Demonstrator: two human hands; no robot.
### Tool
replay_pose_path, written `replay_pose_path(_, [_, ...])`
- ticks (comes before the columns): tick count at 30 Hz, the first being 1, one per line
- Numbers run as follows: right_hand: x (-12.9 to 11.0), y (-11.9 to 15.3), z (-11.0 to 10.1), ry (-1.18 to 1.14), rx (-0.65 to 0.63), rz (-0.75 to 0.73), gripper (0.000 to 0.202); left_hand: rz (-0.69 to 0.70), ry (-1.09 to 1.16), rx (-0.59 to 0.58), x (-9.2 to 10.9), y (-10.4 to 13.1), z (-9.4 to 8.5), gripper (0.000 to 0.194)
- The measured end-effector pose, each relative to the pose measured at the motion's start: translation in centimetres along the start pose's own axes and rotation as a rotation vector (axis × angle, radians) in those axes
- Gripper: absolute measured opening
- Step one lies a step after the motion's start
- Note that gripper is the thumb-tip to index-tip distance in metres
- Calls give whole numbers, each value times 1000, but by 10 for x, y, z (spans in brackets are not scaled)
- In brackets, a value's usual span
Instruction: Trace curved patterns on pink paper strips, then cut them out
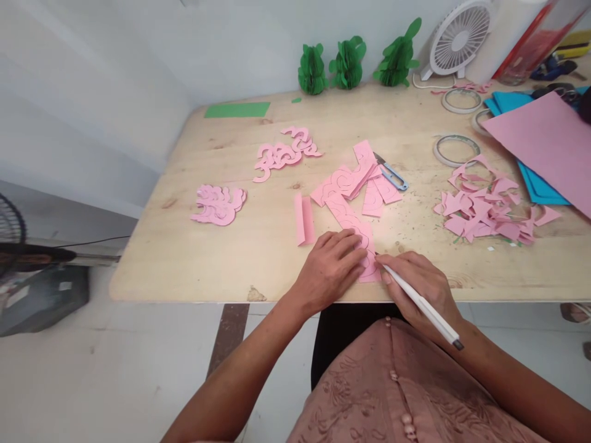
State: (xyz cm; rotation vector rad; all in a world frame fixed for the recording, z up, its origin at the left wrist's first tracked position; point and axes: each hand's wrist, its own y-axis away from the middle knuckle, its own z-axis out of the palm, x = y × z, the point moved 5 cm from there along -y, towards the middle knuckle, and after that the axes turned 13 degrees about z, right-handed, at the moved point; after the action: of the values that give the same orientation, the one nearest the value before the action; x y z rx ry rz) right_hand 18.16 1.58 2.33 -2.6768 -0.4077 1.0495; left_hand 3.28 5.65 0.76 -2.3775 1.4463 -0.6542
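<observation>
My left hand [333, 266] lies flat with fingers extended, pressing a pink paper strip [344, 213] onto the table. Curved outlines are drawn along that strip. In my right hand [422, 284] is a white pen [422, 303], its tip at the strip's right edge near my left fingertips. Beyond the hands, more pink strips with drawn curves [344, 178] overlap in a pile. Thread snips with blue handles [392, 175] touch the pile's right side. A folded pink paper piece [303, 220] stands left of the strip.
Cut pink curved shapes [281, 154] and a stack of pink cutouts [219, 205] lie left. Pink scraps [484, 212], tape rolls [457, 149] and pink and blue sheets [545, 141] are right. Green paper figures [348, 63] and a white fan [459, 40] stand at the back.
</observation>
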Motion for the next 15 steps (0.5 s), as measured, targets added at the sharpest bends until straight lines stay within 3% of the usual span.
replay_pose_path(15, [0, 0, 0, 3, 10, 4, 26, 12, 1, 9, -1, 0, 0, 14])
